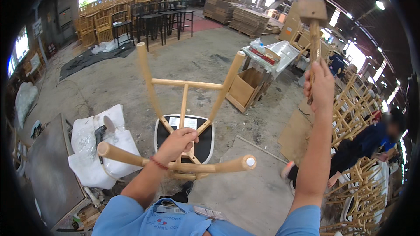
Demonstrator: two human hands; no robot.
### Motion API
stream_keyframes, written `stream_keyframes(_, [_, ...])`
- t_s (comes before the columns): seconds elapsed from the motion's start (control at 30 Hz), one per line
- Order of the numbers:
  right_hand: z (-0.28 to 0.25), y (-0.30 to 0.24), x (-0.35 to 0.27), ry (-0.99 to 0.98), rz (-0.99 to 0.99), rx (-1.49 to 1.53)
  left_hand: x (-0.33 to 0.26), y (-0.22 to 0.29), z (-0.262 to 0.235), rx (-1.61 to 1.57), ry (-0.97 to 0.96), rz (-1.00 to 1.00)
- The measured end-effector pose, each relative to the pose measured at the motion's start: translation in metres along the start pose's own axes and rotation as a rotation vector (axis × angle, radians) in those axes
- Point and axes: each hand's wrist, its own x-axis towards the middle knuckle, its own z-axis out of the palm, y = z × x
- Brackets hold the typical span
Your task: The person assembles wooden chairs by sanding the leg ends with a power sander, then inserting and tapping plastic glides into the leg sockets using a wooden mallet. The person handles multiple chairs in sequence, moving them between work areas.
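Note:
An upturned wooden chair frame (187, 83) stands before me with its legs pointing up and a dark, white-edged seat (204, 140) underneath. My left hand (177, 145) is closed around the middle stretcher of the frame, its fingers partly hidden. Raised high at the right, my right hand (321, 85) grips a wooden mallet (313, 11) by its handle, the head up and apart from the chair. A white round cap shows on the near right leg (245, 163). The near left leg (105, 150) ends in bare wood.
At left, a power tool (99, 134) lies on white foam sheeting (81, 137) beside a dark-topped table (54, 170). Ahead right stands a work table (282, 54) above a cardboard box (245, 85). A co-worker (363, 144) bends beside piled chair frames (358, 192) at right.

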Motion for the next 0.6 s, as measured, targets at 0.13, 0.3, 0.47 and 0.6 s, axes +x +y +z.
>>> stream_keyframes(0.13, [0.034,-0.045,-0.018,-0.245,-0.028,-0.033,-0.103,0.12,-0.008,0.249,0.067,0.375])
stream_keyframes(0.3, [0.129,-0.106,-0.068,-0.632,-0.106,-0.121,-0.099,0.231,0.024,0.29,0.12,0.692])
stream_keyframes(0.47, [0.222,-0.105,-0.082,-0.745,-0.367,-0.117,-0.075,0.269,0.009,0.096,0.008,0.841])
stream_keyframes(0.6, [0.273,-0.108,-0.088,-0.655,-0.286,-0.142,-0.059,0.281,-0.052,0.014,-0.071,0.77])
